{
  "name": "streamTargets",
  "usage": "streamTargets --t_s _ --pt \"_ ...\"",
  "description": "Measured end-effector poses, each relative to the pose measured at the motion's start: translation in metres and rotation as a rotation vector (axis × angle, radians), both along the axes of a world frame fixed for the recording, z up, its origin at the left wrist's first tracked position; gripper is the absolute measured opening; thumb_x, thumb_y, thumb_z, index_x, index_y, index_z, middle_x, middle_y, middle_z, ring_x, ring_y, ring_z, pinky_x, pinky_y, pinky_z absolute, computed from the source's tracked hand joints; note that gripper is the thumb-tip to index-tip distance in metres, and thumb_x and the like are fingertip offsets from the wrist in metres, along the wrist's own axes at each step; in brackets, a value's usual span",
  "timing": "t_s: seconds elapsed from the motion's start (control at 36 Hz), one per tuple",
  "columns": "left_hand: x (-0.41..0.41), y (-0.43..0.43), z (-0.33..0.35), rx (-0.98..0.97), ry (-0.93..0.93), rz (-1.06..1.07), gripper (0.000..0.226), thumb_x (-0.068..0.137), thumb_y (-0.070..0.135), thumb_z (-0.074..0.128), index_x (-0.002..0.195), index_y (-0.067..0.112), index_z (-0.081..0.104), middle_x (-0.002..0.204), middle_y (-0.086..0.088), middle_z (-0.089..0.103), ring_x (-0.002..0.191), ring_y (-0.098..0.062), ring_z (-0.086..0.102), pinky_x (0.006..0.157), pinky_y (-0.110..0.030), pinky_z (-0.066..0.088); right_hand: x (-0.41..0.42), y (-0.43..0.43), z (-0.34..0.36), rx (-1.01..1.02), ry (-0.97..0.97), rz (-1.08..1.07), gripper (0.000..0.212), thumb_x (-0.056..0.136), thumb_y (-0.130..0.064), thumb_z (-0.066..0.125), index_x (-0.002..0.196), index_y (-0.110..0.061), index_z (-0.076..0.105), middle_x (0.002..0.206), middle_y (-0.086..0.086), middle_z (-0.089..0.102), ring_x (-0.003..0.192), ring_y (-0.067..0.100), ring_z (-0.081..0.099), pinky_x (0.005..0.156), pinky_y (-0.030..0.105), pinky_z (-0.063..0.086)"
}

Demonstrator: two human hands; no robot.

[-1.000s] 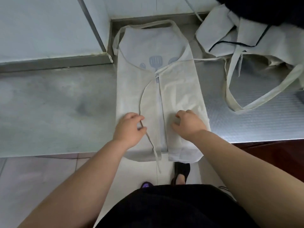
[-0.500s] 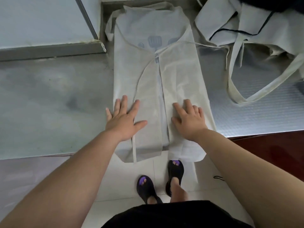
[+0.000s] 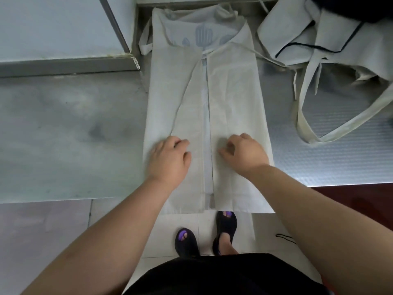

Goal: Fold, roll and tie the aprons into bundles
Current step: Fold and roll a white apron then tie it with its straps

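1. The pale non-woven apron (image 3: 229,92) lies on the grey steel counter (image 3: 63,124), its sides folded to the middle.
2. My left hand (image 3: 168,160) and right hand (image 3: 244,154) rest on it, fingers curled; whether they grip it, I cannot tell.
3. Rolling and tying are not yet done.

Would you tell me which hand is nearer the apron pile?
Right. The right hand is on the apron's right flap, left of the pile; the left hand is on the left flap, farther.
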State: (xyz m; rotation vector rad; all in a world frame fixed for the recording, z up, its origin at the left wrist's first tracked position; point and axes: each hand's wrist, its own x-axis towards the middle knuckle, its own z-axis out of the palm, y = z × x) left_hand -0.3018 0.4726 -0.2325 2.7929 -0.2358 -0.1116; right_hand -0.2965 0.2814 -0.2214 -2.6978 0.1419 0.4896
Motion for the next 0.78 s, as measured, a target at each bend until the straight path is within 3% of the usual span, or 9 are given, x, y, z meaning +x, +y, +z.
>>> streamTargets --t_s 0.06,0.11,0.22,0.36,0.44,0.56,0.64,0.78 --pt "-0.01 -0.008 0.003 0.111 0.052 0.047 0.042 0.087 0.045 0.05 0.116 0.017 0.06 0.117 -0.006 0.054 0.11 -0.032 0.051 0.089 -0.038 0.038 -0.01 0.01 0.0 0.056 0.037 -0.049 0.032 0.09 -0.046 0.052 0.089 -0.014 0.053 0.098 0.006 0.053 0.088 0.026 0.053 0.072 0.032 0.043" --pt "-0.016 -0.013 0.005 0.136 0.088 0.087 0.051 0.083 0.055 0.054 0.119 0.018 0.054 0.123 -0.004 0.048 0.119 -0.027 0.043 0.095 -0.036 0.032 -0.015 0.019 0.001 0.084 0.082 -0.099 0.039 0.085 -0.055 0.054 0.085 -0.017 0.047 0.094 0.002 0.049 0.088 0.023 0.05 0.07 0.031 0.041" --pt "-0.016 -0.019 0.003 0.062 0.142 0.154 0.057 0.076 0.06 0.06 0.111 0.015 0.053 0.118 -0.005 0.046 0.116 -0.026 0.04 0.095 -0.028 0.03 -0.012 0.027 0.001 0.021 0.143 -0.124 0.042 0.082 -0.056 0.058 0.089 -0.016 0.045 0.094 0.003 0.051 0.094 0.024 0.054 0.069 0.031 0.04" --pt "-0.008 -0.027 0.004 0.098 0.182 0.171 0.049 0.085 0.052 0.053 0.114 0.012 0.054 0.12 -0.009 0.046 0.117 -0.028 0.04 0.093 -0.032 0.032 -0.006 0.028 0.006 0.006 0.161 -0.093 0.032 0.087 -0.045 0.054 0.081 -0.014 0.048 0.081 0.002 0.054 0.081 0.024 0.055 0.06 0.028 0.038" --pt "-0.007 -0.031 0.003 0.124 0.187 0.16 0.043 0.087 0.044 0.05 0.114 0.01 0.054 0.12 -0.012 0.049 0.116 -0.029 0.042 0.093 -0.034 0.034 -0.005 0.028 0.006 -0.006 0.168 -0.061 0.031 0.089 -0.033 0.049 0.066 -0.016 0.038 0.068 0.0 0.045 0.073 0.025 0.05 0.05 0.026 0.029" --pt "-0.004 -0.035 0.005 0.118 0.216 0.149 0.034 0.092 0.032 0.042 0.111 0.006 0.054 0.117 -0.013 0.051 0.112 -0.031 0.047 0.081 -0.035 0.037 -0.002 0.023 0.007 0.024 0.198 -0.069 0.032 0.092 -0.028 0.045 0.064 -0.017 0.036 0.065 0.0 0.044 0.061 0.018 0.045 0.048 0.025 0.028" --pt "0.001 -0.033 0.009 0.049 0.27 0.15 0.029 0.094 0.026 0.041 0.109 0.006 0.057 0.115 -0.012 0.052 0.108 -0.03 0.049 0.073 -0.031 0.034 -0.001 0.021 0.008 0.054 0.209 -0.065 0.033 0.094 -0.027 0.043 0.063 -0.017 0.037 0.064 0.0 0.044 0.056 0.016 0.041 0.048 0.025 0.028" --pt "0.008 -0.027 0.016 -0.125 0.291 0.101 0.016 0.089 0.027 0.052 0.094 0.014 0.061 0.101 -0.006 0.056 0.1 -0.028 0.052 0.076 -0.029 0.039 0.004 0.027 0.012 0.132 0.183 -0.029 0.037 0.095 -0.026 0.043 0.06 -0.016 0.036 0.061 0.0 0.042 0.056 0.018 0.04 0.049 0.027 0.029"
